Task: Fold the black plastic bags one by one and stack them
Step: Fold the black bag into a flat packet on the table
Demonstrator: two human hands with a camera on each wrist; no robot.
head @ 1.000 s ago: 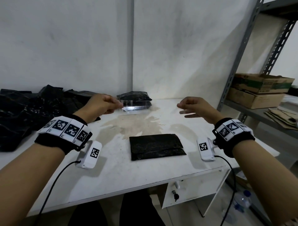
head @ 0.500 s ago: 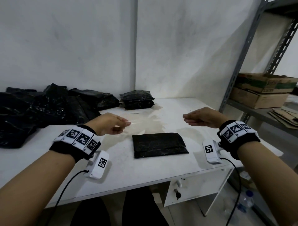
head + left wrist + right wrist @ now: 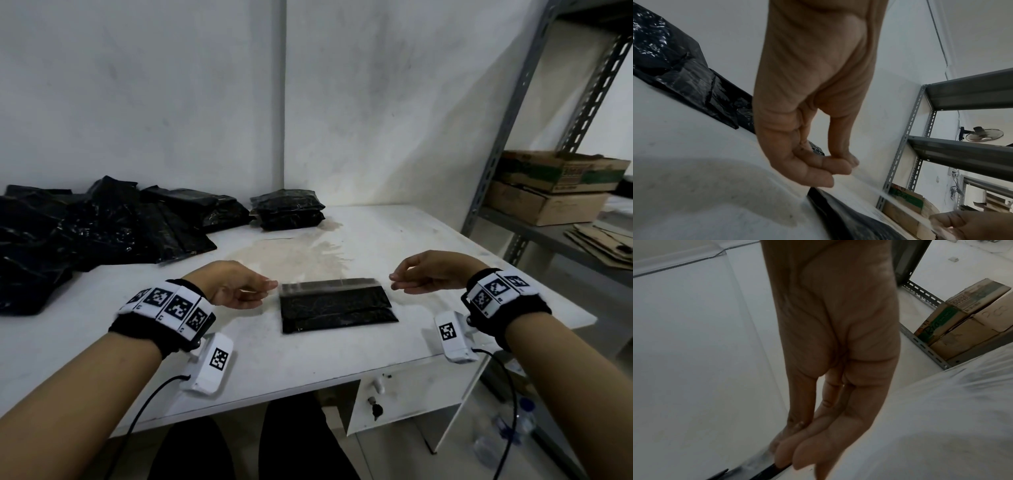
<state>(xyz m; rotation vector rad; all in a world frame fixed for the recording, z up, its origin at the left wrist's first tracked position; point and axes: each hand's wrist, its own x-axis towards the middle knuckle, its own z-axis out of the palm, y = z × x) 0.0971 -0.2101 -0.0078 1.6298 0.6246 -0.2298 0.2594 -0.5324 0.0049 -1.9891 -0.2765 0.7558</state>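
A folded black plastic bag (image 3: 337, 310) lies flat on the white table (image 3: 308, 363) in front of me. A clear strip (image 3: 329, 285) is stretched across its far edge. My left hand (image 3: 270, 286) pinches the strip's left end between thumb and fingers, as the left wrist view shows (image 3: 840, 162). My right hand (image 3: 394, 281) pinches the right end, its fingertips (image 3: 785, 449) just above the bag's edge (image 3: 756, 472). A stack of folded bags (image 3: 287, 210) sits at the back by the wall. A pile of unfolded black bags (image 3: 102, 226) covers the back left.
A grey metal shelf rack (image 3: 496, 144) stands at the right with cardboard boxes (image 3: 548, 185) on it. A drawer with a key (image 3: 375, 407) hangs under the table's front right. A plastic bottle (image 3: 507, 428) lies on the floor. The tabletop has a brown stain (image 3: 291, 253).
Both hands came down and toward me from near the back stack, carrying the clear strip between them. The strip now lies over the far edge of the folded bag.
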